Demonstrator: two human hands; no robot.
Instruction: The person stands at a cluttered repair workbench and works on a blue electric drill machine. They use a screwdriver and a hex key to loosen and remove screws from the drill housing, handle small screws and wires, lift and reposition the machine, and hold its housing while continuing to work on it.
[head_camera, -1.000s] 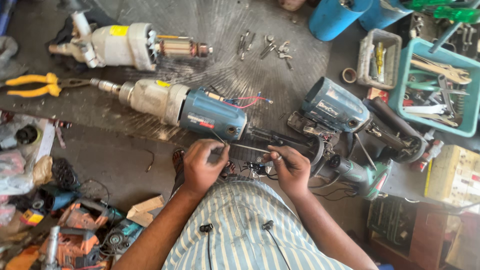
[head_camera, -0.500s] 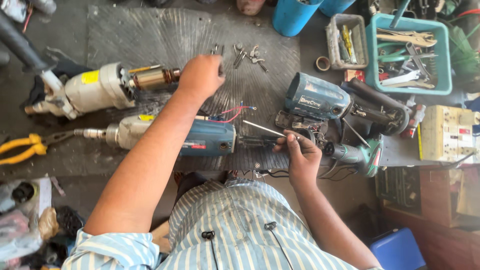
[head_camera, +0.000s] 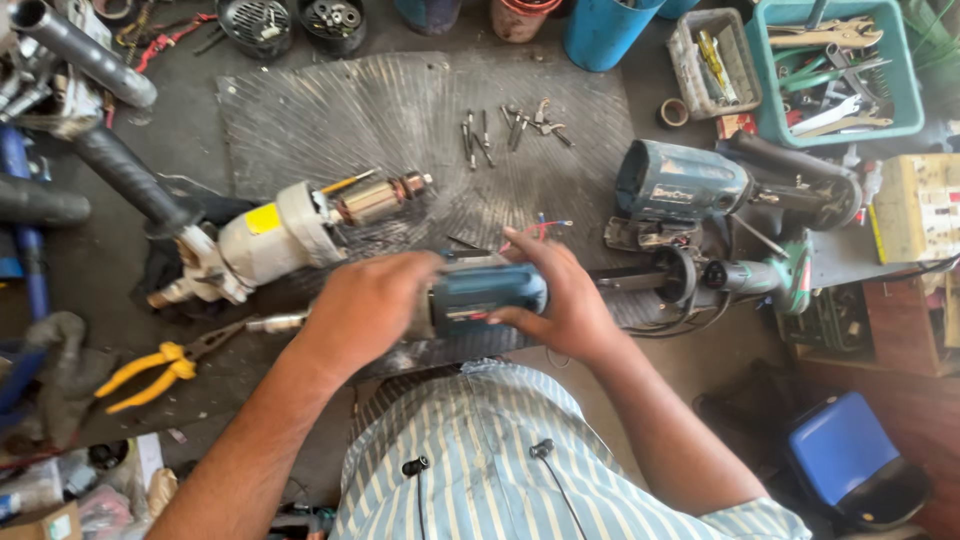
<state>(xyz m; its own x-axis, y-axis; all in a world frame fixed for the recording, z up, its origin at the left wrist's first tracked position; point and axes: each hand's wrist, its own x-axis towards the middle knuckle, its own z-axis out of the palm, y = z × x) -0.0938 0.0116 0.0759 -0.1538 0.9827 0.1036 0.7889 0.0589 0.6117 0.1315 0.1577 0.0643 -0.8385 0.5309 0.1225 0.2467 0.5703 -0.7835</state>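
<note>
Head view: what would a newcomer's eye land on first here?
First, the blue power tool body at centre, gripped by the left hand and the right hand. Next, the white motor with bare copper armature lying to its upper left, and the yellow-handled pliers at lower left.

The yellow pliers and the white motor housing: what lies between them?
Head view: only a thin metal shaft on the dark bench, between yellow pliers and white motor housing.
</note>
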